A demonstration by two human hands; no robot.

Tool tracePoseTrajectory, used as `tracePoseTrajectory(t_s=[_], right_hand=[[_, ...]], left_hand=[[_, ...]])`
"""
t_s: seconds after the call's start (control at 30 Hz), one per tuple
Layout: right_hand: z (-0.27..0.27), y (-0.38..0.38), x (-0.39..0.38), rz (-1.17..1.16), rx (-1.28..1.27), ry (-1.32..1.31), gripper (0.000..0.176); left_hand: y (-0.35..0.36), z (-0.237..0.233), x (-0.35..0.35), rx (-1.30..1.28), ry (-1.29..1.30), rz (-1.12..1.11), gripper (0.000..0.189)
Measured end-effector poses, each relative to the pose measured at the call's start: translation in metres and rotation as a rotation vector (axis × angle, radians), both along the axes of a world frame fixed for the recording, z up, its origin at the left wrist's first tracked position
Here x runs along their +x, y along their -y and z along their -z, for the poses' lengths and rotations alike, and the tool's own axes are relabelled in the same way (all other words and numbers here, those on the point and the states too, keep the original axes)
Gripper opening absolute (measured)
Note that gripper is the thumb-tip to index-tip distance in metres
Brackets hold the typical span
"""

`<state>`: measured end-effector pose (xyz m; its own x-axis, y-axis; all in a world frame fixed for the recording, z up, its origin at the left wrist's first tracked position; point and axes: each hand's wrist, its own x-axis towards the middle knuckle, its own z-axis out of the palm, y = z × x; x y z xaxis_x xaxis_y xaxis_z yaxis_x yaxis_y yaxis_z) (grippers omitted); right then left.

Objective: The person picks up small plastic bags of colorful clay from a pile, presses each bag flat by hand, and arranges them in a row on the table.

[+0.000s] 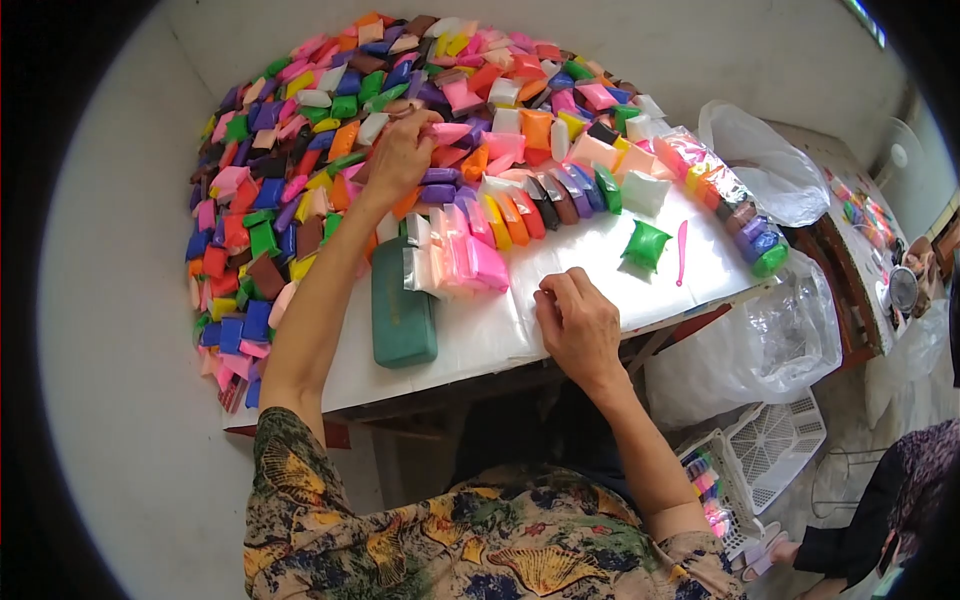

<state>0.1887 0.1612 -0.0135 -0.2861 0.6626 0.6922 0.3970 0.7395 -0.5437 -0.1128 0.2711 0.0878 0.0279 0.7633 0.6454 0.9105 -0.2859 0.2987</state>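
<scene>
My left hand (403,155) reaches into the near side of a big heap of small coloured packets (300,150), which look like wrapped modelling clay. Its fingers are bent down among the packets, and what they grip, if anything, is hidden. My right hand (578,325) rests at the table's front edge with its fingers curled together and nothing visible in them. Between the hands, a row of packets (520,215) stands on edge, running from pink through orange and purple to green. Its pink end leans by a green case (402,305).
On the white table (480,335) lie a loose green packet (646,246) and a pink plastic tool (682,252). A filled clear bag (725,200) lies at the right. Plastic bags (750,330) and a white basket (720,490) are below. Another person (890,500) is at lower right.
</scene>
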Motion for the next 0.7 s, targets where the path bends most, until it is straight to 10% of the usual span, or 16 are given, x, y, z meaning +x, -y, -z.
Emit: tracePoseTrajectory(t_s=[0.4,0.7], right_hand=[[-0.001,0.0,0.0,0.008,0.014,0.007,0.01],[-0.002,0.003,0.001,0.017,0.01,0.035,0.012]], left_hand=[[-0.006,0.002,-0.005,0.379,-0.136,0.029,0.028],[0.003,0.0,0.006,0.117,-0.429,-0.032,0.022]])
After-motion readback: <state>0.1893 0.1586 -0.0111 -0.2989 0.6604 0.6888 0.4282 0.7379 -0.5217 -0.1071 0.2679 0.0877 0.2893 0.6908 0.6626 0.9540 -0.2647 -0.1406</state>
